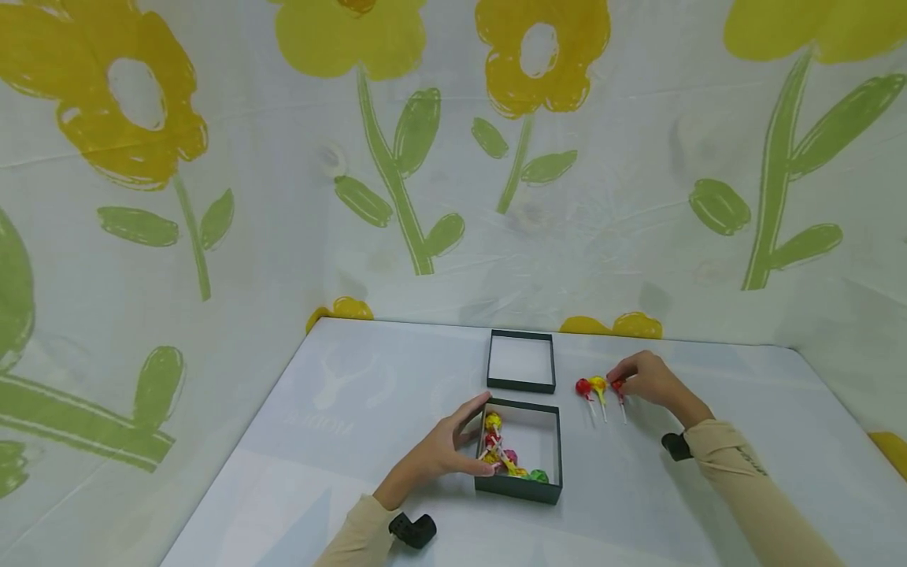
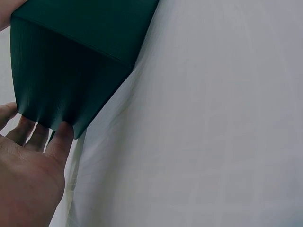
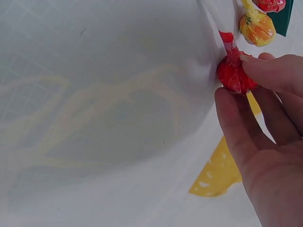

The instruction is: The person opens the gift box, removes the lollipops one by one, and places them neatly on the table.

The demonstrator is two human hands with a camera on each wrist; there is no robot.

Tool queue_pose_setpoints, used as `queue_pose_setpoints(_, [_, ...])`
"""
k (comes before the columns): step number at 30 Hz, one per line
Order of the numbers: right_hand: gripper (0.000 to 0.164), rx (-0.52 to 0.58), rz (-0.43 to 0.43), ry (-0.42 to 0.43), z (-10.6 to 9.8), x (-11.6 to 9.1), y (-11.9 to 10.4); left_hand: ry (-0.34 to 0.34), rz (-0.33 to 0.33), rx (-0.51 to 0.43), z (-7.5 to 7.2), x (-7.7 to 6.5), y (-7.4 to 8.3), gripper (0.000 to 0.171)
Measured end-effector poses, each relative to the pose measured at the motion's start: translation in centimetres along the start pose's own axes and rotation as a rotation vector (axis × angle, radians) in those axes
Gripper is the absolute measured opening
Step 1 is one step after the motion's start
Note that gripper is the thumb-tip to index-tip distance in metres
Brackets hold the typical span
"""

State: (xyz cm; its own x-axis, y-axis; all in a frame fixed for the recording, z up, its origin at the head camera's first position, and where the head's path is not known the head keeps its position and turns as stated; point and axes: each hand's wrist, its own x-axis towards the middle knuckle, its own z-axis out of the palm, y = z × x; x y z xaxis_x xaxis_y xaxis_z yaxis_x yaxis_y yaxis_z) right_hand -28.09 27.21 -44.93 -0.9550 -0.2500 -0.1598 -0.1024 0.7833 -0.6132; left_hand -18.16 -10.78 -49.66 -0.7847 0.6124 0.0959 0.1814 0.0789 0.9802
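My right hand [image 1: 650,379] pinches the round head of a red-wrapped lollipop [image 3: 234,75] between thumb and fingers, its white stick pointing toward me on the table. Left of it lie a yellow lollipop [image 1: 598,383] and another red lollipop [image 1: 583,387], side by side. My left hand [image 1: 438,452] spans the left side of a dark green box [image 1: 520,490], thumb at the front and fingers at the back corner. In the left wrist view the fingertips press on the green box wall [image 2: 71,71]. Several wrapped lollipops [image 1: 494,441] lie along the box's left and front inside.
Behind the box lies its shallow lid [image 1: 520,387], white inside with a dark rim. The white table [image 1: 340,441] ends at a hanging cloth [image 1: 609,260] printed with yellow flowers and green leaves.
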Motion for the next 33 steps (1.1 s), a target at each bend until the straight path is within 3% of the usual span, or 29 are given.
queue_pose_setpoints(16, [0.02,-0.01,-0.012,0.046,0.2,-0.8,-0.7,0.0,-0.003,0.002,0.2,0.1,0.1,0.101])
queue_pose_setpoints(21, [0.018,-0.024,-0.086,0.11,0.0,-1.3,-1.3,-0.003,0.0,-0.009,0.2,0.1,-0.1,0.1])
queue_pose_setpoints(26, [0.019,0.017,-0.161,0.163,-0.3,-1.6,-1.9,-0.001,0.002,0.0,0.2,0.0,0.1,0.101])
queue_pose_setpoints(33, [0.02,0.123,-0.184,0.158,-0.2,-2.5,-3.9,0.002,0.004,0.008,0.1,0.0,0.4,0.101])
